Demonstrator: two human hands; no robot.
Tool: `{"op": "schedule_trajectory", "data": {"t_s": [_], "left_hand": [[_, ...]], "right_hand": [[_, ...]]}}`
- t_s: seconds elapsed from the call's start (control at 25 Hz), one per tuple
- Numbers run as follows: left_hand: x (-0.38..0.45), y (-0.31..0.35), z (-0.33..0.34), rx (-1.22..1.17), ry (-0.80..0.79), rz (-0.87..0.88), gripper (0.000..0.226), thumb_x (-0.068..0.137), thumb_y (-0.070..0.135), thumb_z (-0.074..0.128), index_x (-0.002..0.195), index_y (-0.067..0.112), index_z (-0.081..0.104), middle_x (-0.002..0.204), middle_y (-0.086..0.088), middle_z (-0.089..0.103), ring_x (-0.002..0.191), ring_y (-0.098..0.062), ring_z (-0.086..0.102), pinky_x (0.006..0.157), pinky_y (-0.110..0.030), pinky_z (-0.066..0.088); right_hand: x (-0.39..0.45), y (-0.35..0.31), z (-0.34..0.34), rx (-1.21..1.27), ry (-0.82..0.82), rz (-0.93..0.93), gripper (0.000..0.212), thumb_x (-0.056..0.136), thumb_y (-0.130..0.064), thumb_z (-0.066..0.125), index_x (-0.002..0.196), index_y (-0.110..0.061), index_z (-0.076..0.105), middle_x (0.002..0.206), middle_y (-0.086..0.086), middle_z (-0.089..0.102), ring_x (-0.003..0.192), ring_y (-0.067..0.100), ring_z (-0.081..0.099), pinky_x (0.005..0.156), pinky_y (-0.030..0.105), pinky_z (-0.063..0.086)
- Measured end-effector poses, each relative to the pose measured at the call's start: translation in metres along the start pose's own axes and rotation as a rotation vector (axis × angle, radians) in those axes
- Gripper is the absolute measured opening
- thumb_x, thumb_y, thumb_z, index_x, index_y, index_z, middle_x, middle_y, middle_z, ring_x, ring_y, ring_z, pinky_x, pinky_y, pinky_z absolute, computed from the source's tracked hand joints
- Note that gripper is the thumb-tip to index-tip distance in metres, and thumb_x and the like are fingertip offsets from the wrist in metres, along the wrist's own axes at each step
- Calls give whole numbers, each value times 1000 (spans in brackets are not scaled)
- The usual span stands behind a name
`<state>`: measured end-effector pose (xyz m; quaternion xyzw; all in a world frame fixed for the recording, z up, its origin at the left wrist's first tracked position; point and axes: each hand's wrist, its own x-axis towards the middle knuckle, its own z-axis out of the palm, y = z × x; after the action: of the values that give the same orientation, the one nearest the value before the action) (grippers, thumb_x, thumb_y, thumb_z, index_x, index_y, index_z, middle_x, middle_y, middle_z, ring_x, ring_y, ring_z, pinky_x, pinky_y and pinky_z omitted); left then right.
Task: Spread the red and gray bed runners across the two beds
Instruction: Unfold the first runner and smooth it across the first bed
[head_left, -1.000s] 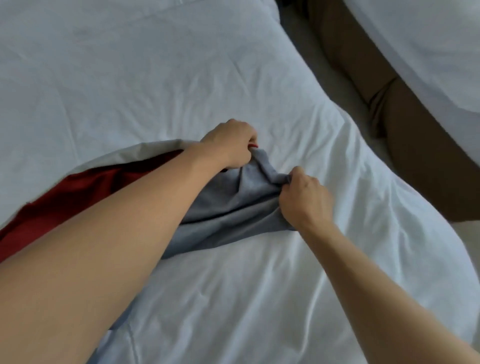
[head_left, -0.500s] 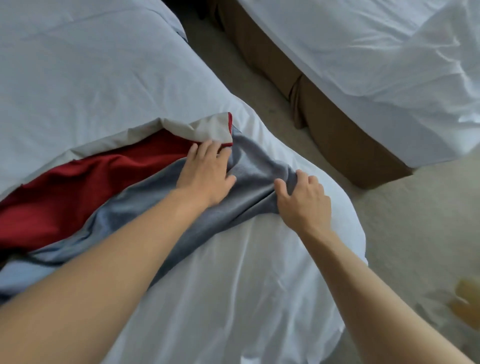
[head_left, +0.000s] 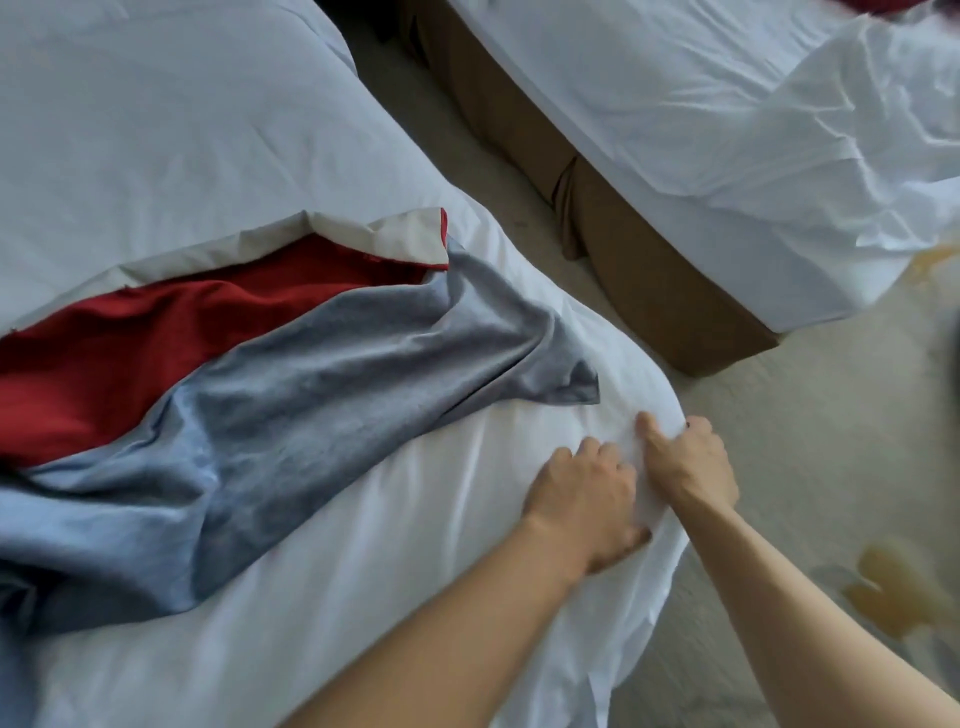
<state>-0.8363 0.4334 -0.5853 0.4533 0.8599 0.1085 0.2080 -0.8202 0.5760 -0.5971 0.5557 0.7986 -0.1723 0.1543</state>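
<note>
The red and gray bed runner (head_left: 291, 395) lies crumpled across the near bed (head_left: 156, 130). Its gray half is bunched toward the bed's right edge, the red half (head_left: 104, 358) behind it. A beige underside corner (head_left: 405, 239) is folded over at the runner's far end. My left hand (head_left: 587, 499) and my right hand (head_left: 691, 467) sit side by side at the bed's right edge, below the runner and apart from it. Both have their fingers curled into the white bed cover (head_left: 467, 571), with a ridge of it bunched between them.
The second bed (head_left: 649, 88) stands at the upper right with a rumpled white sheet and a brown skirt (head_left: 649, 291). A scrap of red (head_left: 883, 5) shows at its top edge. A strip of beige carpet (head_left: 810, 441) with yellow marks runs between the beds.
Both hands have let go of the gray runner end and moved down and right onto the white bed cover at the edge. The view has swung right, showing more of the second bed.
</note>
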Motion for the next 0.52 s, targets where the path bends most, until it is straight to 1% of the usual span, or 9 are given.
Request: {"op": "schedule_trajectory", "data": {"t_s": [0.04,0.08,0.12,0.2,0.28,0.36,0.44,0.48,0.52], "left_hand": [[5,14,12,21,-87,-88,64,85,62,56,123,11,51,118,-12,50,109,-29,48,85,-41,42],[12,23,21,26,-147,-162,64,86,58,57,125,9,49,118,-13,48,109,-31,47,85,-42,45],[21,28,27,44,-183,-195,54,90,47,57,127,8,49,119,-14,46,109,-33,48,84,-44,49],[36,30,33,-8,-140,-138,31,96,20,51,124,9,55,119,-12,49,107,-32,51,80,-43,53],[44,26,32,-191,-50,9,20,92,15,50,107,12,62,108,-9,54,98,-30,53,72,-42,51],[42,23,41,-200,-37,102,15,86,22,49,90,15,60,96,-8,55,89,-29,53,68,-40,51],[45,24,49,-97,-143,30,23,90,35,45,95,17,58,100,-8,54,93,-28,50,79,-40,46],[52,28,47,-49,-187,-2,33,93,43,41,100,16,58,104,-9,55,96,-28,48,83,-41,42],[61,28,36,-59,-230,-24,43,95,50,37,102,14,59,104,-11,56,97,-28,49,84,-42,41]], "right_hand": [[6,2,-3,30,-45,18,66,90,-60,45,133,-9,44,132,19,53,116,40,53,90,45,44],[10,0,-7,51,-73,-3,57,91,-55,47,126,-10,47,125,19,57,107,40,56,87,44,47],[13,-1,-10,61,-79,-52,46,92,-49,49,119,-12,48,116,17,59,100,38,58,85,45,49],[20,3,-22,67,-37,-162,28,93,-40,52,106,-16,46,95,9,57,87,33,57,78,45,50],[27,18,-35,48,25,-188,23,92,-40,54,97,-19,45,83,4,53,80,32,56,72,43,47],[34,35,-36,-19,-14,-166,26,90,-46,55,94,-22,45,84,5,57,77,31,55,71,41,45],[45,36,-25,-116,-110,-165,29,91,-45,55,99,-21,43,95,8,60,78,30,54,71,40,45],[50,31,-20,-143,-97,-205,30,90,-40,57,106,-20,43,104,10,61,84,31,55,74,42,47],[57,22,-17,-147,-31,-279,36,88,-33,60,117,-18,44,113,11,59,92,31,56,80,44,48]]}}
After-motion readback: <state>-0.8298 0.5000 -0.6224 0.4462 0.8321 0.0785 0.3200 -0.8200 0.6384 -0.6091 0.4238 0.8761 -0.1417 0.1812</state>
